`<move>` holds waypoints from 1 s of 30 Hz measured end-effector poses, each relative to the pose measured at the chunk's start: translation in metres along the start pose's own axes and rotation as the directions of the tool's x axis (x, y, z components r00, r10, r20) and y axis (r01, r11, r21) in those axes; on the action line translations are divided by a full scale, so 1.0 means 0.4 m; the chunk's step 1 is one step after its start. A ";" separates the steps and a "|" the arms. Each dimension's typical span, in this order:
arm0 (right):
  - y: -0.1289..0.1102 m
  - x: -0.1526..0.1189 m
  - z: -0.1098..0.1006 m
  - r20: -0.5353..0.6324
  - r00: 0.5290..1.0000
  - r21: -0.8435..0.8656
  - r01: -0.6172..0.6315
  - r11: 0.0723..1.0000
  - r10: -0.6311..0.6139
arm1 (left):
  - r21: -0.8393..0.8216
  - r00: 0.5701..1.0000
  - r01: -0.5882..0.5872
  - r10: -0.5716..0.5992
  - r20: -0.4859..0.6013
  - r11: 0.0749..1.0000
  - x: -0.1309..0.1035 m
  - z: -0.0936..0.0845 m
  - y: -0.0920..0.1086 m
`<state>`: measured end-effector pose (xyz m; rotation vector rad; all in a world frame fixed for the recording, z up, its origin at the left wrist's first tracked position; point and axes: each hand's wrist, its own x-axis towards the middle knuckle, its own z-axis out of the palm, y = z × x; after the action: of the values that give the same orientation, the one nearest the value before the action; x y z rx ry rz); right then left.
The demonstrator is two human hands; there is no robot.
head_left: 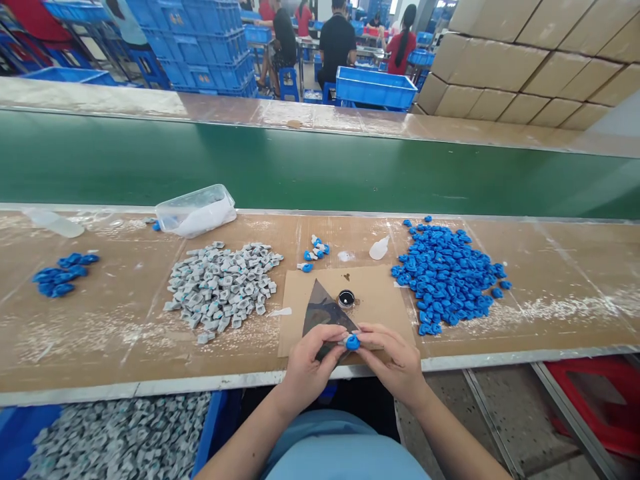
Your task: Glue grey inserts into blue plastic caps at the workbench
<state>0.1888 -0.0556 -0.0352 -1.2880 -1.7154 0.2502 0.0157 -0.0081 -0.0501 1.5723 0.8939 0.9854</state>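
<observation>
My left hand (311, 359) pinches a small grey plastic piece, mostly hidden by the fingers. Thumb and fingers of my right hand (393, 360) close on a small rounded blue plastic piece (353, 342), which meets the grey one between the hands. Under them a dark triangular sheet (323, 310) lies on a cardboard sheet (295, 333). Just beyond my fingers stands a small round pot of dark liquid (346, 299). Several joined blue-and-white pieces (316, 252) lie farther back.
Left is a heap of grey pieces (225, 287); right, a heap of blue pieces (447, 277). A clear plastic tub (197, 210), a small white squeeze bottle (379, 248) and a larger bottle (55, 223) lie around. Behind runs a green conveyor belt (300, 167). A blue crate (216, 427) sits below left.
</observation>
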 end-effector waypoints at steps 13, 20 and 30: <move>0.027 -0.025 -0.020 0.060 0.996 -0.092 0.079 0.993 -0.073 | 0.356 0.944 -0.317 0.327 0.032 0.879 0.015 -0.028 -0.007; 0.125 -0.079 -0.211 -0.051 0.959 -0.385 -0.276 0.881 0.279 | 0.149 0.969 0.137 -0.102 -0.224 0.979 0.078 -0.116 -0.041; 0.195 -0.082 -0.168 -0.017 0.926 -0.440 -0.345 0.829 0.377 | 0.334 0.961 0.190 -0.106 -0.254 0.923 0.294 -0.126 -0.040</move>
<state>0.2905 -0.0733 -0.0673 -1.9658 -1.6269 0.1303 0.0137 0.1204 -0.0410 1.6771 1.3995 0.9463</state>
